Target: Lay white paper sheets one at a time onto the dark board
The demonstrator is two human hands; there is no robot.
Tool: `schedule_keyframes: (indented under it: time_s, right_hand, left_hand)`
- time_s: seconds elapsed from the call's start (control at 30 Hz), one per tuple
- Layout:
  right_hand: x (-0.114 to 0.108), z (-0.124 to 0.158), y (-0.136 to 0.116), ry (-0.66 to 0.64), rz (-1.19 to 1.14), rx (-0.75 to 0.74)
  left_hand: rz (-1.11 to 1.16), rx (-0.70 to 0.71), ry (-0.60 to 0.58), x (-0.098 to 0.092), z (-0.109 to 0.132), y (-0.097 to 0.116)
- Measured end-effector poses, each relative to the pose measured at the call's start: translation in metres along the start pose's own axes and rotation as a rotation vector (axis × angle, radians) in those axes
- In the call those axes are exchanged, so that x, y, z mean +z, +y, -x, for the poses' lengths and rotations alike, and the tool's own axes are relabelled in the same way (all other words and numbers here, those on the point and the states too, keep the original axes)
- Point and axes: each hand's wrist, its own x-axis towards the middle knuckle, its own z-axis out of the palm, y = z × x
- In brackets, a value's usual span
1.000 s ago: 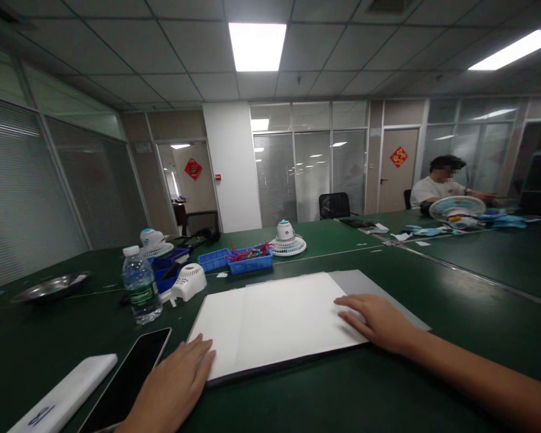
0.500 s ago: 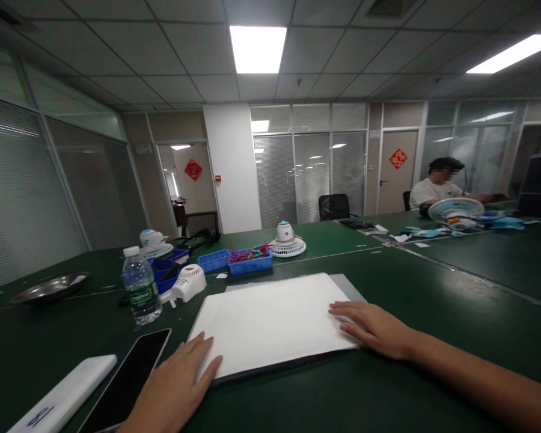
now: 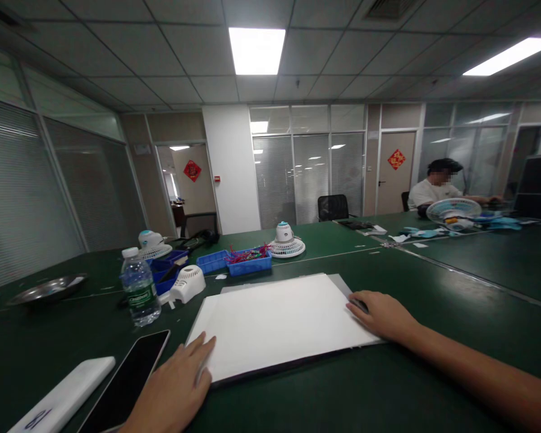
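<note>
A wide white sheet of paper lies flat on the green table in front of me. A dark edge shows beneath its near side, and a grey sheet-like layer sticks out behind its far right corner. My left hand rests at the near left corner, fingers spread and fingertips on the paper's edge. My right hand lies along the right edge, its fingers slightly bent and apart, with a dark gap between them. Neither hand has lifted the paper.
To the left are a phone, a white slab-like device and a water bottle. Behind stand blue trays with wires, a white plastic housing and a fan part. A person sits at far right.
My right hand has slid right, from lying on the paper to its right edge, uncovering the near right corner. My left thumb has drawn in toward the left edge.
</note>
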Motion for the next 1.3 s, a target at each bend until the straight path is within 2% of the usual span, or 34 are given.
schedule_keyframes:
  time_s: [0.4,0.7,0.93,1.1,1.3]
  right_hand:
    - [0.006,0.002,0.000,-0.134,-0.186,-0.185]
    - [0.014,-0.004,0.006,-0.121,-0.123,-0.032]
    - [0.019,-0.008,0.008,-0.124,-0.158,0.038]
    - [0.014,-0.009,0.003,-0.150,-0.298,0.066]
    - [0.000,-0.011,-0.011,-0.163,-0.638,0.167]
  left_hand:
    - [0.056,-0.025,-0.005,-0.005,0.005,0.004]
    - [0.089,-0.022,-0.019,-0.010,0.007,0.004]
    - [0.121,-0.039,0.019,-0.009,0.002,0.002]
    - [0.081,0.011,0.012,-0.009,0.001,-0.003]
    - [0.028,0.045,-0.027,-0.015,-0.002,-0.003]
